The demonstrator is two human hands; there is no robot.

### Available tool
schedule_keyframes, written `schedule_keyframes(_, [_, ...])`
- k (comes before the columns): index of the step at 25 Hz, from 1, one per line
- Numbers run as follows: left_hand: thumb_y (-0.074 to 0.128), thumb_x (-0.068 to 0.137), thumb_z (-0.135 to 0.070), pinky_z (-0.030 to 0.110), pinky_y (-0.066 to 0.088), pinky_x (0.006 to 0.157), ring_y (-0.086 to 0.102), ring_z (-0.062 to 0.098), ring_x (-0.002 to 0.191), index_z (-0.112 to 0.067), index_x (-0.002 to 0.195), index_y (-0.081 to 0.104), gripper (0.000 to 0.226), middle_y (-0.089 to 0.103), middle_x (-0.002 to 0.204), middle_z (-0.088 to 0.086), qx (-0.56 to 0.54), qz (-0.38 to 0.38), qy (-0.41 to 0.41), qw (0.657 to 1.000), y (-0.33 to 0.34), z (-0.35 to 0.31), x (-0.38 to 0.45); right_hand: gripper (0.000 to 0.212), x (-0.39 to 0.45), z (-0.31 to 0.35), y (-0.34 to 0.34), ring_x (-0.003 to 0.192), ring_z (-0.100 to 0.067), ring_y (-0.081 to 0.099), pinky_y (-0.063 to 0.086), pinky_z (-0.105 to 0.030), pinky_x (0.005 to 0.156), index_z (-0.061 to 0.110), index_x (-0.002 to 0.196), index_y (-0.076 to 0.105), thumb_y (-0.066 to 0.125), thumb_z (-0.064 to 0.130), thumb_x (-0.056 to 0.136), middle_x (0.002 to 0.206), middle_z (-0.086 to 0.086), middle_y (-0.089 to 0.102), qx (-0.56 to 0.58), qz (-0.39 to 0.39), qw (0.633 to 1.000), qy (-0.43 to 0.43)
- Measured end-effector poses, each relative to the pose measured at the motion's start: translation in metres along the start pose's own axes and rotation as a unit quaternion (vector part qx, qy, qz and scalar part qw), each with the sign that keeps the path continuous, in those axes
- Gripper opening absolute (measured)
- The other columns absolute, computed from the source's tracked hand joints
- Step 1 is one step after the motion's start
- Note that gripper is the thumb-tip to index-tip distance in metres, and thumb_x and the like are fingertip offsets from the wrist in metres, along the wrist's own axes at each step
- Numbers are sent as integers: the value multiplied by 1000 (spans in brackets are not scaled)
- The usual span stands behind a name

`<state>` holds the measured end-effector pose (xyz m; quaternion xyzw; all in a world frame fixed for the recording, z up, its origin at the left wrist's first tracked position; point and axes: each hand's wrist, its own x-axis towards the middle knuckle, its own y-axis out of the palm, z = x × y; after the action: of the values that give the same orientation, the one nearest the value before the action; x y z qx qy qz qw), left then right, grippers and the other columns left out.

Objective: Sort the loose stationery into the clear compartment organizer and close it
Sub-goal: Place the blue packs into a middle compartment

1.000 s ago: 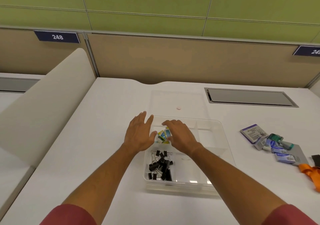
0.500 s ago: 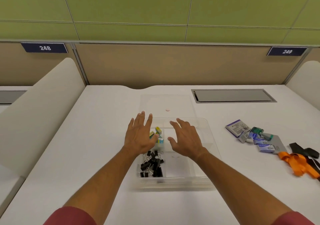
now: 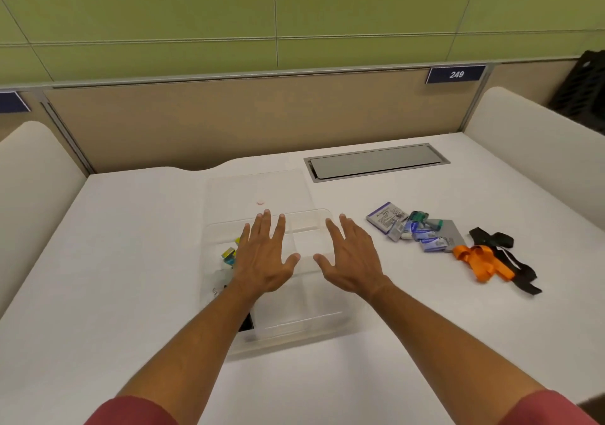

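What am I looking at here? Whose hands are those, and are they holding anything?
The camera sits on a person's head, looking down at their own hands. The left hand and right hand are spread flat, holding nothing, above a clear plastic box with little sections. Some colourful small packets already lie in one section, beside the left hand. The box stands on a white desk. To the right, still waiting outside the box, lie a pile of small boxes and packets, an orange ribbon and a black ribbon.
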<state>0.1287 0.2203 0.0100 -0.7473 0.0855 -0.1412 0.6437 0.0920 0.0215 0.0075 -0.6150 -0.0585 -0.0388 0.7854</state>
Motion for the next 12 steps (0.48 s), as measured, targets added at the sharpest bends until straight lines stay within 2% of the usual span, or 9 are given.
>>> schedule_keyframes(3, [28, 90, -67, 45, -7, 118, -11, 27, 148, -24, 152, -8, 84, -13, 160, 10, -1, -2, 16, 1000, 7, -35, 9, 83, -5, -34, -5, 148, -29, 8, 11, -44, 118, 24, 153, 9, 36, 66, 87, 161, -11, 6, 1, 9, 1000, 27])
schedule_keyframes(8, [26, 88, -70, 42, -12, 115, -11, 27, 148, -26, 152, -9, 85, -12, 161, 8, 0, 5, 26, 1000, 19, -98, 26, 85, -12, -89, -14, 148, -29, 11, 13, -45, 118, 26, 152, 10, 35, 69, 84, 161, -8, 10, 1, 16, 998, 58])
schedule_keyframes(12, [29, 88, -67, 40, -9, 116, -9, 27, 148, -24, 152, -7, 86, -9, 161, 11, -8, 7, 42, 999, 29, -146, 38, 85, -16, -136, -18, 148, -29, 10, 11, -44, 118, 25, 152, 11, 37, 70, 85, 161, -9, 10, -9, 30, 996, 81])
